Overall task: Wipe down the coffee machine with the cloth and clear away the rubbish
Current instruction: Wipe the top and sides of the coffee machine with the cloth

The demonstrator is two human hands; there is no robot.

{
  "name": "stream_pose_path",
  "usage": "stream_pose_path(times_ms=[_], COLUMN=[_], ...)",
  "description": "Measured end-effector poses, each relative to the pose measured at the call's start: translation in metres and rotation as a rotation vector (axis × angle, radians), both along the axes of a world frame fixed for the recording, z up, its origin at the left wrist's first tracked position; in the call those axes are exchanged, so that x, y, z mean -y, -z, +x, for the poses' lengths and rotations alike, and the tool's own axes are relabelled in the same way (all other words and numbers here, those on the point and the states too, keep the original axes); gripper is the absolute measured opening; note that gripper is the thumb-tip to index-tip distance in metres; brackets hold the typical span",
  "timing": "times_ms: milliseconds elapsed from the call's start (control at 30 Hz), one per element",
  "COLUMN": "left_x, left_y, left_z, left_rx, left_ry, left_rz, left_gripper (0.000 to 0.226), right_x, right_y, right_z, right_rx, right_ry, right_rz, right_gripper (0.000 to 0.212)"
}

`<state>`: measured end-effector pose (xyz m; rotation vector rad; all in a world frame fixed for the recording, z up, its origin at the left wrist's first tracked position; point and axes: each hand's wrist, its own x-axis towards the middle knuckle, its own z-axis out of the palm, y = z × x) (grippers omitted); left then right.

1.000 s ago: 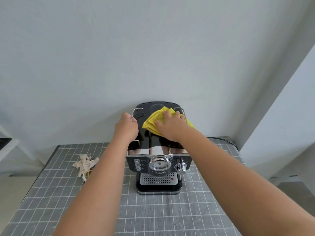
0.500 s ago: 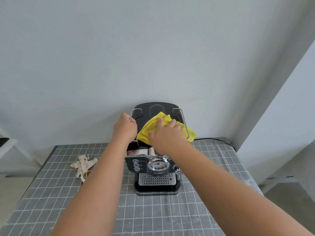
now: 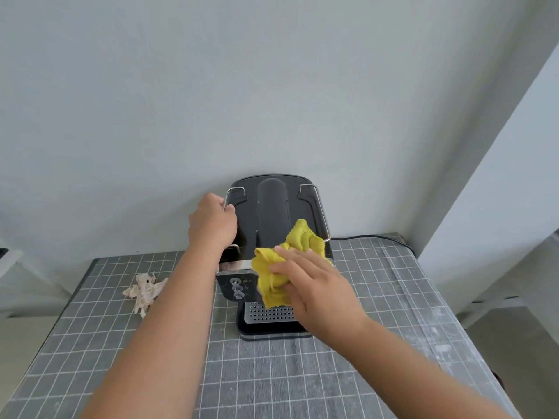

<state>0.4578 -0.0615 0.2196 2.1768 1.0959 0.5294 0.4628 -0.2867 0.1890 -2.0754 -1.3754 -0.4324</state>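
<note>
From your head camera, you see the black coffee machine [image 3: 272,237] standing at the back of the table [image 3: 378,373], close to the pale wall [image 3: 272,86]. A grey cloth with a white grid covers the tabletop. Your left hand [image 3: 211,226] is clamped over the machine's top left edge, fingers curled around the thin metal rail [image 3: 227,198] there. Your right hand [image 3: 317,290] lies flat with fingers together, pressing the yellow cloth [image 3: 282,267] against the machine's front right corner; the cloth bunches up over the top edge and hangs down across the front panel. It hides the middle of that panel, so you only see the three small buttons [image 3: 237,287] to its left and the perforated drip tray [image 3: 269,313] below. The rubbish [image 3: 145,290], a crumpled scrap of pale paper, lies on the table to the left of the machine, well apart from it and partly behind your left forearm. A black cable [image 3: 372,237] runs off from the machine's right side along the back of the table.
</note>
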Motion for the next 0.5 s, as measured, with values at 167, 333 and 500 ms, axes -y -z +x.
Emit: stream_pose_path(times_ms=[167,333,500], left_x=[0.019,0.043,0.054], left_y=[-0.012,-0.007,-0.007], left_z=[-0.003,0.001,0.001], left_rx=[0.023,0.091,0.175], left_ry=[0.047,0.137,0.176], left_rz=[0.395,0.431,0.468], left_gripper=[0.034,0.028,0.023], right_x=[0.047,0.051,0.023], right_y=[0.02,0.015,0.005], right_z=[0.016,0.03,0.064], right_rx=[-0.345,-0.979,-1.134], right_ry=[0.095,0.166,0.146], right_rz=[0.173,0.337,0.298], right_gripper=[0.036,0.032,0.022])
